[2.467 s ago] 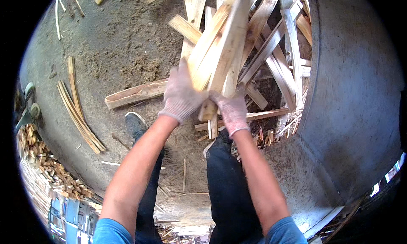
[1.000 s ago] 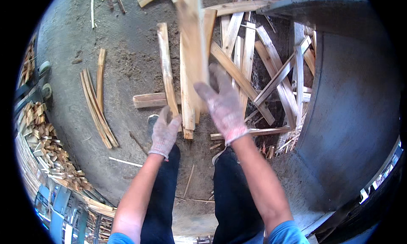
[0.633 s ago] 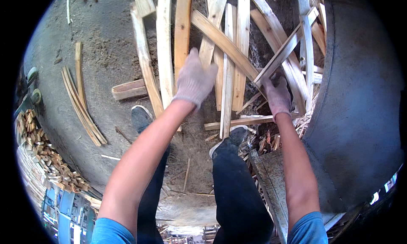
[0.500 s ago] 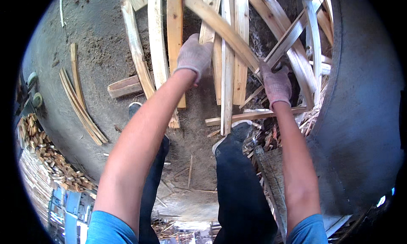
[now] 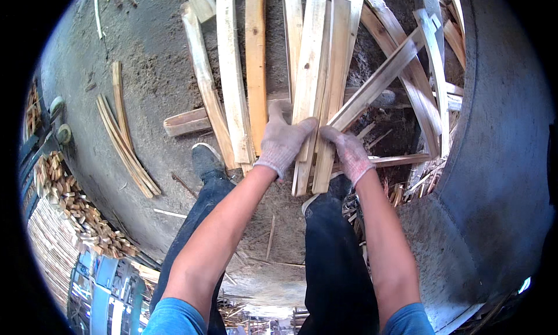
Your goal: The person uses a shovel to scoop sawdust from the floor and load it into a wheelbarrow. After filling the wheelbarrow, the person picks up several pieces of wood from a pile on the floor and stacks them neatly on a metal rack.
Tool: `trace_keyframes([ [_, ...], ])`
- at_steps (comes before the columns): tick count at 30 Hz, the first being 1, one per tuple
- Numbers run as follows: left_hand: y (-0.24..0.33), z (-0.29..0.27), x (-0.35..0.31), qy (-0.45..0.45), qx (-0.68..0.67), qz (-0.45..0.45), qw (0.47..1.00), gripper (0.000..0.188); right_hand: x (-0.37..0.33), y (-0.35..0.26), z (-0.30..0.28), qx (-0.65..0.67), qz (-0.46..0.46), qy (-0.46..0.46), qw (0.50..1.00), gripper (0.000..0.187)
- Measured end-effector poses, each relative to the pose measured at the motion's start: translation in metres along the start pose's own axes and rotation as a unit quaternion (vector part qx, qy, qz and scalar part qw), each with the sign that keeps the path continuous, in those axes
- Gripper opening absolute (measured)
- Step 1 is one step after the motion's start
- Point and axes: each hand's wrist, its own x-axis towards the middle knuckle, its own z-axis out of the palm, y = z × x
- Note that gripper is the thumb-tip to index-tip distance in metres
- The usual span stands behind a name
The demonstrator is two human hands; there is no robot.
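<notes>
The bare, dirt-strewn floor (image 5: pixel 163 50) spreads out under everything here, with a big curved metal panel (image 5: pixel 505 137) rising on the right. Over to the left, a tall stack of cut wood (image 5: pixel 81 213) shows its ends. In front of the person, a cluster of long boards (image 5: pixel 335 61) fans away across the floor, the lower ends gathered just above the right shoe. Left of it lie an orange-toned board (image 5: pixel 256 61), a pale board (image 5: pixel 231 67) and a rougher board (image 5: pixel 200 73), roughly side by side. A greyish board (image 5: pixel 381 76) slants in from the right, its lower end meeting the cluster. Well off to the left, some thin curved strips (image 5: pixel 125 146) lie together. Both hands wear pale knit gloves. The left hand (image 5: pixel 285 136) grips the cluster's left edge, thumb on top; the right hand (image 5: pixel 347 150) is closed against its right edge, some fingers hidden. Smallest, a white sliver (image 5: pixel 170 213) lies near the left leg.
</notes>
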Motion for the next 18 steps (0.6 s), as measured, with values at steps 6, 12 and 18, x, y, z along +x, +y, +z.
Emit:
trace_keyframes([
  [6, -0.009, -0.035, -0.027, -0.022, 0.004, -0.019, 1.0, 0.049, -0.039, 0.025, 0.048, 0.222, 0.005, -0.075, 0.972, 0.047],
  [12, 0.01, -0.073, -0.092, 0.077, 0.134, 0.121, 0.981, 0.034, -0.087, 0.014, 0.08, 0.178, -0.01, 0.059, 0.982, 0.07],
  [18, -0.011, -0.117, -0.138, -0.02, 0.003, 0.025, 0.999, 0.035, -0.061, 0.01, 0.097, 0.315, 0.007, -0.04, 0.948, 0.099],
])
